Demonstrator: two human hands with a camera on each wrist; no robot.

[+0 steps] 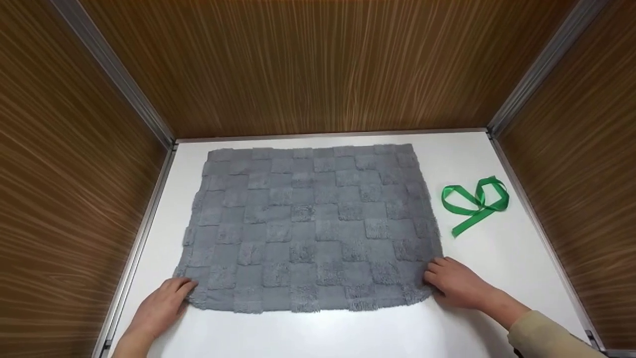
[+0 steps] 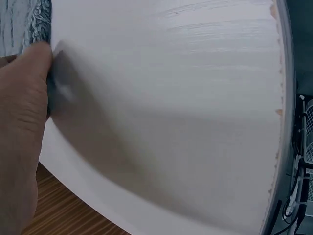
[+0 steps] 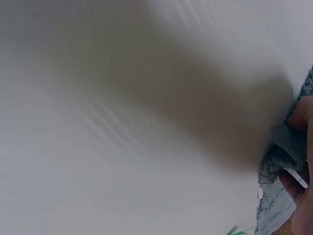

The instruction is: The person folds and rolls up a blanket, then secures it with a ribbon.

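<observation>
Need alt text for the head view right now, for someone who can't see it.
A grey checkered towel lies flat on a white table, with the left hand at its near left corner and the right hand at its near right corner. A looped green ribbon lies right of the towel, apart from it.

Both hands low, apart: left (image 1: 161,306) fingers curled, right (image 1: 459,284) curled.

White table (image 1: 497,258), wood-grain walls (image 1: 318,64)
</observation>
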